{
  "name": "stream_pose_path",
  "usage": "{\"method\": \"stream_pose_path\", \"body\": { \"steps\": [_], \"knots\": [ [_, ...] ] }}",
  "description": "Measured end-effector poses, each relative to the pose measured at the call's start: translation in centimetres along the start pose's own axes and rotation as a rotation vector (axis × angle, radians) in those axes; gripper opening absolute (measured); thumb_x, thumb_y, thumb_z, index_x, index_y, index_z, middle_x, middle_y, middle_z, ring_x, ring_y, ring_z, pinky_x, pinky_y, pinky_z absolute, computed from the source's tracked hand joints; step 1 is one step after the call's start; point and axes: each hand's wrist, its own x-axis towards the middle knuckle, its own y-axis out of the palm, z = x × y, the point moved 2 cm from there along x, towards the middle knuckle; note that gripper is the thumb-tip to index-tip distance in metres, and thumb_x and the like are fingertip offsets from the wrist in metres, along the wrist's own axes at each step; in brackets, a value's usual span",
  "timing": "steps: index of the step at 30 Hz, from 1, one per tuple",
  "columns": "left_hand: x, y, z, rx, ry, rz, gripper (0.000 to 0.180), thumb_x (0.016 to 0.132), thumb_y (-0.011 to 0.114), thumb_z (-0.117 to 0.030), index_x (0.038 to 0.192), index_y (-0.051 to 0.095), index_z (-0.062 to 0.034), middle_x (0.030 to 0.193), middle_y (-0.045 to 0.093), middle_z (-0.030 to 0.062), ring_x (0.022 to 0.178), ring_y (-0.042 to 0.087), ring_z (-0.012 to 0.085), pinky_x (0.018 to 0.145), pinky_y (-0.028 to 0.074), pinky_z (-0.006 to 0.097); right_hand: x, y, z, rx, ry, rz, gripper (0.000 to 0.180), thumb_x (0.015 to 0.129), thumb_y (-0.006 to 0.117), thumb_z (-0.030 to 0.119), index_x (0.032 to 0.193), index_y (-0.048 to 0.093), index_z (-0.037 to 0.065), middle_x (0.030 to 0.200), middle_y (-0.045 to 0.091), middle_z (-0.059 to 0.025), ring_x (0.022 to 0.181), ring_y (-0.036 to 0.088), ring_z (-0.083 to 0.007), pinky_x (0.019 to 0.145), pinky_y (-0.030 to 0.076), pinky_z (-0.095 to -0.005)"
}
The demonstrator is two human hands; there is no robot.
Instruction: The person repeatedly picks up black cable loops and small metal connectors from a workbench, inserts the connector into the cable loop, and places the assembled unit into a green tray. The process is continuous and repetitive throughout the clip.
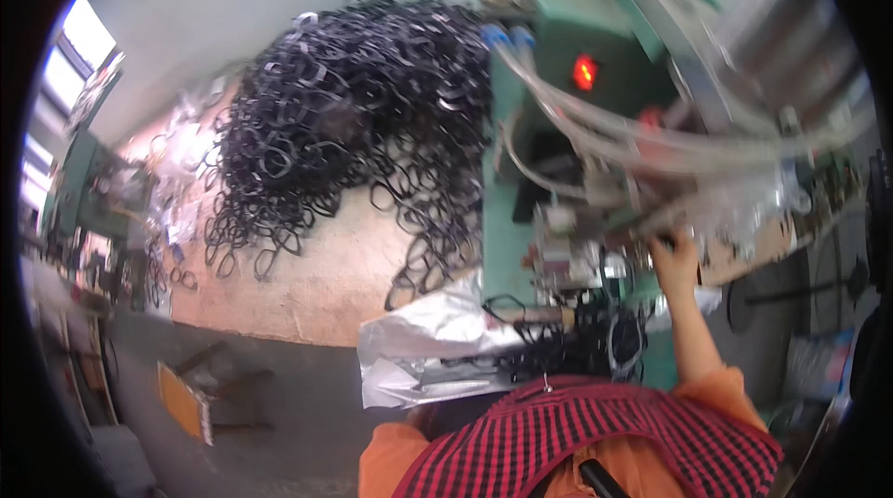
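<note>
My right hand (677, 258) reaches forward to the right side of a green machine (502, 219). Its fingers are bent around a small dark spot at the machine's working end, and what they grip is blurred. Several black loops (577, 335), like belts or bands, hang and lie close in front of me at the machine's foot. Beside them a crumpled silver sheet (437, 326) covers the table's near edge. My left arm goes down under this sheet's edge, and the left hand is hidden.
A big heap of black loops (344, 107) fills the table (307, 298) at the far left. Clear hoses (595, 140) and a red light (584, 72) are on the machine. A yellow-topped stool (183, 402) stands on the floor at left.
</note>
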Motion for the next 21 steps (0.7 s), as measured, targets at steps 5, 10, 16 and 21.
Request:
{"method": "stream_pose_path", "body": {
  "steps": [5, 10, 16, 21],
  "knots": [
    [1.0, -6.3, -2.2, -0.125, 0.189, -0.157, 0.034, 0.096, 0.053, -0.028, 0.094, 0.070, 0.0010, 0.081, 0.067, 0.0099, 0.065, 0.057, 0.0228, 0.057, 0.047, 0.035, -0.4, 0.2, 3.5, 0.220, -0.048, -0.189, 0.017, 0.086, 0.074, 0.007, 0.101, 0.075, -0.001, 0.095, 0.075, -0.0090, 0.088, 0.071, -0.0172, 0.085, 0.054, -0.0301],
    [-5.0, -23.7, -10.1, -0.418, 0.811, -0.909, 0.034, 0.094, 0.052, -0.024, 0.099, 0.072, 0.0031, 0.086, 0.069, 0.0112, 0.069, 0.060, 0.0242, 0.060, 0.050, 0.035, -3.2, -0.6, 5.0, 0.533, 0.036, -0.209, 0.016, 0.085, 0.076, 0.006, 0.099, 0.075, 0.001, 0.094, 0.074, -0.0054, 0.088, 0.069, -0.0129, 0.083, 0.053, -0.0276],
    [-29.0, 3.9, -34.9, 0.033, 1.603, -0.536, 0.021, 0.102, 0.059, -0.009, 0.119, 0.065, 0.0031, 0.114, 0.068, 0.0107, 0.101, 0.066, 0.0196, 0.089, 0.055, 0.034, -1.8, -0.8, 12.4, 0.761, -0.121, 0.001, 0.012, 0.086, 0.073, 0.006, 0.098, 0.075, 0.002, 0.095, 0.075, -0.0051, 0.091, 0.069, -0.0133, 0.086, 0.052, -0.0280],
    [-17.2, 13.6, -42.4, 1.366, 1.672, -0.606, 0.028, 0.082, 0.074, -0.009, 0.110, 0.074, -0.0070, 0.125, 0.067, 0.0129, 0.118, 0.059, 0.0335, 0.101, 0.049, 0.042, -0.6, 2.0, 14.4, 1.022, -0.127, 0.019, 0.043, 0.082, 0.076, 0.001, 0.123, 0.062, 0.000, 0.108, 0.071, -0.0084, 0.096, 0.067, -0.0143, 0.090, 0.052, -0.0277]
  ]
}}
